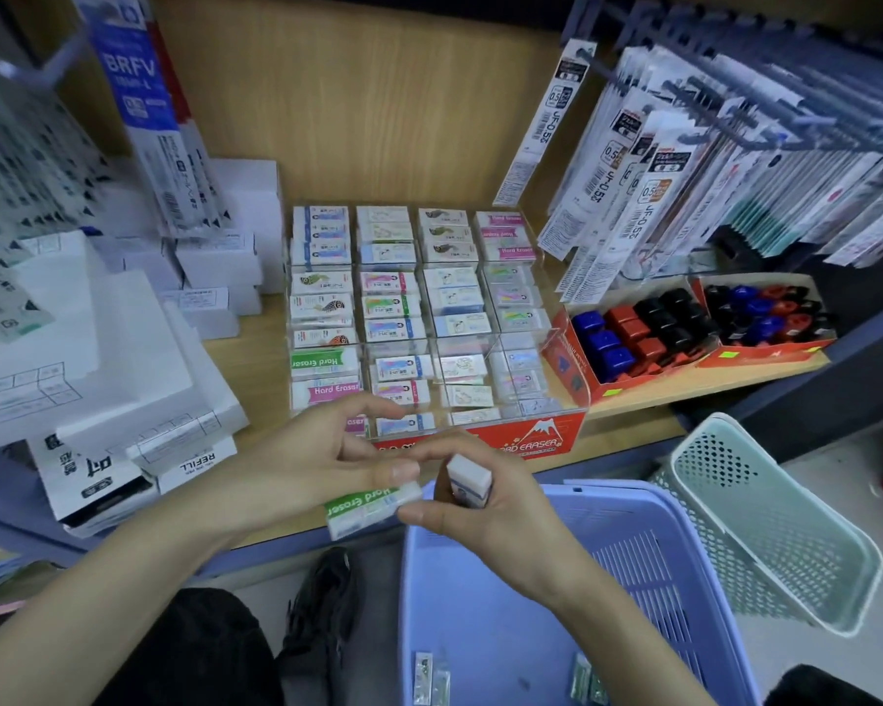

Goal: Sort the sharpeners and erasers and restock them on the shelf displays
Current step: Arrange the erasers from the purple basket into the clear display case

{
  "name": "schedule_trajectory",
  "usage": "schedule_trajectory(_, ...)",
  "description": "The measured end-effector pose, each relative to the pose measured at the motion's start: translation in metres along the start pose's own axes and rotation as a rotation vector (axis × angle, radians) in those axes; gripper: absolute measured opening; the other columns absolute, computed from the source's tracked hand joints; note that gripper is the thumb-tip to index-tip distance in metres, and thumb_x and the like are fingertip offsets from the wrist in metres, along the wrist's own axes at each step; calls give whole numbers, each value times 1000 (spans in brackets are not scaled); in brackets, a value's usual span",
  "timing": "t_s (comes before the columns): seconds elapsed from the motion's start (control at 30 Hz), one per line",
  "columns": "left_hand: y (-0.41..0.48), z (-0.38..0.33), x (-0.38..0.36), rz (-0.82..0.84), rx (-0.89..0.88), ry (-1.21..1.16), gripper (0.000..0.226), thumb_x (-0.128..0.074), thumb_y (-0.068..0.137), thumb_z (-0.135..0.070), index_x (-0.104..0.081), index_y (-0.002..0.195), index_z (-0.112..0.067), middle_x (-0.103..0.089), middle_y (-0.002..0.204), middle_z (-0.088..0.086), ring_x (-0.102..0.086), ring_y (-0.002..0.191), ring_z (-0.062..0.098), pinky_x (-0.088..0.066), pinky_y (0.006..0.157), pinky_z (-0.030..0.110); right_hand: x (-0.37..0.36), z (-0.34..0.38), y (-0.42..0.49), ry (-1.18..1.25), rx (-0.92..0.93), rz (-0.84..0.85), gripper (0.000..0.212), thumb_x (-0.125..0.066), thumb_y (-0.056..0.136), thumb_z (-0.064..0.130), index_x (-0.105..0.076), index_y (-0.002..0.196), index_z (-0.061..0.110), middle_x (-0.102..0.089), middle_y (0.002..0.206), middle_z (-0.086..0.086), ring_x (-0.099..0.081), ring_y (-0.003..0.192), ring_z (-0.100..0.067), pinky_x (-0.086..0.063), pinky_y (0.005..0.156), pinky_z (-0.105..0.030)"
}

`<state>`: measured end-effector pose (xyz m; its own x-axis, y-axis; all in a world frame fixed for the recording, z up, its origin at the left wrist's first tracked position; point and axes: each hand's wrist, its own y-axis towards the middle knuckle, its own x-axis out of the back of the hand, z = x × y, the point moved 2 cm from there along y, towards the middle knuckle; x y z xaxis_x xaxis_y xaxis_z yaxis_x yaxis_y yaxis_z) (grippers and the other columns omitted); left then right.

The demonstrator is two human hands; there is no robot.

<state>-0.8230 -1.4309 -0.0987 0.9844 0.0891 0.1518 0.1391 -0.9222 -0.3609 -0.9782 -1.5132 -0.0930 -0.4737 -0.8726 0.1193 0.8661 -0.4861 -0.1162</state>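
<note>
My left hand (307, 463) grips a white eraser with a green "Hard Eraser" sleeve (368, 508), held flat over the shelf's front edge. My right hand (485, 512) holds a white eraser with a blue-printed sleeve (469, 480) upright, right beside the green one. Behind both hands stands a clear compartmented eraser display (562, 333) with a red front, its cells filled with several wrapped erasers. Two red cartons of sharpeners (633, 328) (765, 313) in blue, red and black sit to its right on the wooden shelf (648, 394).
A purple plastic basket (541, 593) lies below my hands with a few small packets in its bottom. A pale green basket (765, 522) leans to its right. White refill boxes (123, 379) pile up at left. Hanging pen refill packs (684, 160) crowd the upper right.
</note>
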Motion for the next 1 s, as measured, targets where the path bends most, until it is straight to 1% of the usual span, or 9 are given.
schedule_trajectory(0.13,-26,-4,19,-270,-36,21,44,-63,70,-48,-59,108,-25,-74,90,-4,-69,73,15,-51,60,15,-10,-5,15,40,-14,-77,23,-70,78,-5,-64,89,14,-58,63,22,-49,56,3,-39,59,-10)
schedule_trajectory(0.23,-35,0,37,-616,-125,154,23,-62,77,-38,-61,95,-23,-69,90,-10,-66,76,5,-47,62,8,-11,-7,38,66,-20,-249,23,-70,79,-3,-65,90,17,-60,61,20,-48,53,2,-40,56,-12)
schedule_trajectory(0.33,-27,5,42,-813,-161,452,32,-66,83,-25,-56,112,-17,-49,111,-7,-55,88,1,-41,78,10,-20,-10,66,-28,-37,-336,21,-72,80,5,-65,95,18,-63,75,11,-53,64,-1,-42,60,-14)
schedule_trajectory(0.43,-12,12,38,-802,-123,571,53,-70,82,-20,-49,129,-8,-41,125,5,-47,111,13,-31,98,19,-32,-16,88,-353,32,-376,23,-72,80,16,-65,102,19,-62,102,2,-58,86,-15,-48,81,-32)
schedule_trajectory(0.53,-1,20,35,-756,-128,632,55,-72,80,-16,-49,129,-6,-42,128,8,-45,118,18,-22,93,10,-39,-19,97,-555,79,-368,24,-71,82,20,-66,105,20,-54,107,6,-60,91,-19,-47,85,-42)
schedule_trajectory(0.63,2,24,34,-749,-111,639,52,-69,83,-19,-49,130,-8,-42,127,5,-47,114,18,-28,90,14,-41,-22,99,-585,82,-382,21,-71,81,21,-67,102,24,-43,104,10,-60,91,-19,-47,87,-44)
schedule_trajectory(0.73,3,23,35,-775,-106,645,47,-65,86,-18,-50,129,-9,-42,126,3,-49,111,18,-33,90,19,-44,-21,98,-550,68,-387,30,-72,79,26,-60,107,26,-45,109,6,-59,95,-19,-44,93,-46)
schedule_trajectory(0.9,0,13,35,-817,-190,623,38,-66,85,-17,-55,121,-11,-44,117,-1,-49,106,14,-26,85,8,-31,-15,71,-74,-35,-262,36,-57,78,9,-38,105,22,-42,86,5,-45,68,0,-38,64,-11)
schedule_trajectory(1.0,-2,4,29,-766,-250,526,22,-65,86,-17,-60,107,-15,-48,104,-10,-53,87,1,-36,76,10,-14,-13,53,90,-85,-180,33,-61,79,8,-46,107,13,-51,85,9,-49,69,2,-41,65,-13)
